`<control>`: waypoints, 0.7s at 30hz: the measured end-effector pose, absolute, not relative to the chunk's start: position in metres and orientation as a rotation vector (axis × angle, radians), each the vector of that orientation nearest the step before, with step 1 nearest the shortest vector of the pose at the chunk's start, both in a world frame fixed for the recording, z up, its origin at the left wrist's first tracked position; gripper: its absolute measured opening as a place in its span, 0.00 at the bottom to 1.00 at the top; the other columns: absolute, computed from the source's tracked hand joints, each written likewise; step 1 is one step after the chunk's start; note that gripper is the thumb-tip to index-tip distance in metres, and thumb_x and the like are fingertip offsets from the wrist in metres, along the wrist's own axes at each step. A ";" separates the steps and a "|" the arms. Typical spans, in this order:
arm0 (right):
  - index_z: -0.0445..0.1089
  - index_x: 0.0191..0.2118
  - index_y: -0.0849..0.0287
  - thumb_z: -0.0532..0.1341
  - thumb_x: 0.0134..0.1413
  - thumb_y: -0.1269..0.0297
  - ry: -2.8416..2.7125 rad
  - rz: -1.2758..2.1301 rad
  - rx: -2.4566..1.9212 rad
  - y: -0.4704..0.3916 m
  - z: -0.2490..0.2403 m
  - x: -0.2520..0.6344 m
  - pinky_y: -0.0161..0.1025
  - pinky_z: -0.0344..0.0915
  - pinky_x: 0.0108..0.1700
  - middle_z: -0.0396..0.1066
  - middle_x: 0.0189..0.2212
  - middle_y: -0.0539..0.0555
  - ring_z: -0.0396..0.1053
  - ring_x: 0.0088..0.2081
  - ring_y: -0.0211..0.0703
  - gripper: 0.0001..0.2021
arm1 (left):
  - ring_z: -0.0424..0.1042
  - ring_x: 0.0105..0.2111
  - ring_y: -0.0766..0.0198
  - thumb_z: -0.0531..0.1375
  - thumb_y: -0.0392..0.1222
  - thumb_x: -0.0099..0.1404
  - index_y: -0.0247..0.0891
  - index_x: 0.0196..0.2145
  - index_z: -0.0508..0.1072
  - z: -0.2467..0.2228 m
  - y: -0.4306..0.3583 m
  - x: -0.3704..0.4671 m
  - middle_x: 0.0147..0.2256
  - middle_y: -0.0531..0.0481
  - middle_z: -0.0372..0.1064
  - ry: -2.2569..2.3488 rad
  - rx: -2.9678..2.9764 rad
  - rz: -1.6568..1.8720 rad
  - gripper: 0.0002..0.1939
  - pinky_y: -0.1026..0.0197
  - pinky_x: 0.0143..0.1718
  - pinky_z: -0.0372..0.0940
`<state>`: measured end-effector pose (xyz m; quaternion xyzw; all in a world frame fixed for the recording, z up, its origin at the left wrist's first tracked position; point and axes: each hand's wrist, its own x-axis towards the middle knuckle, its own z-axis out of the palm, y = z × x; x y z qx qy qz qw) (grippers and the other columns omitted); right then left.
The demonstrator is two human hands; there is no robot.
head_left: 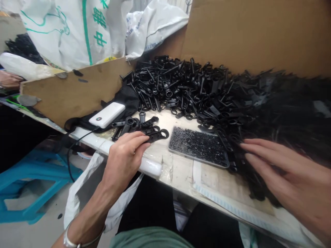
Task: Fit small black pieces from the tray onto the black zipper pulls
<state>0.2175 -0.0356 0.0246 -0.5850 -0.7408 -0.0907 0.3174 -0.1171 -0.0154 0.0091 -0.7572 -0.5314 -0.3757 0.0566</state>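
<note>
Green shirt below table edge, left hand pinching black part, right hand grip unclear, bare tabletop beside tray

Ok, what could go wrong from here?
The shallow clear plastic tray of tiny black pieces sits near the blurred right hand; a knock might spill it. The thin black cable from the white rectangular device hangs off the pale table, so a snag could drag both down. The loose heap of black plastic parts might slide into the tray.
</note>
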 end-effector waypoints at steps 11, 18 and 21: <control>0.76 0.43 0.54 0.60 0.58 0.62 -1.949 0.154 -1.570 -0.063 0.017 0.203 0.44 0.66 0.57 0.75 0.46 0.51 0.72 0.49 0.45 0.10 | 0.76 0.37 0.62 0.61 0.34 0.63 0.35 0.36 0.76 -0.018 -0.044 -0.066 0.38 0.46 0.77 -1.225 -2.729 -1.368 0.04 0.61 0.41 0.71; 0.76 0.42 0.55 0.60 0.57 0.62 -1.924 0.207 -1.607 -0.069 0.011 0.207 0.45 0.64 0.57 0.75 0.46 0.52 0.72 0.49 0.47 0.10 | 0.76 0.36 0.59 0.60 0.33 0.63 0.36 0.34 0.76 -0.024 -0.042 -0.064 0.38 0.45 0.77 -1.211 -2.768 -1.226 0.04 0.57 0.38 0.70; 0.77 0.40 0.54 0.61 0.56 0.61 -1.917 0.259 -1.633 -0.071 0.013 0.202 0.45 0.67 0.53 0.76 0.43 0.52 0.73 0.45 0.47 0.09 | 0.77 0.36 0.59 0.60 0.33 0.63 0.36 0.35 0.76 -0.026 -0.041 -0.063 0.38 0.45 0.78 -1.218 -2.796 -1.208 0.04 0.54 0.41 0.68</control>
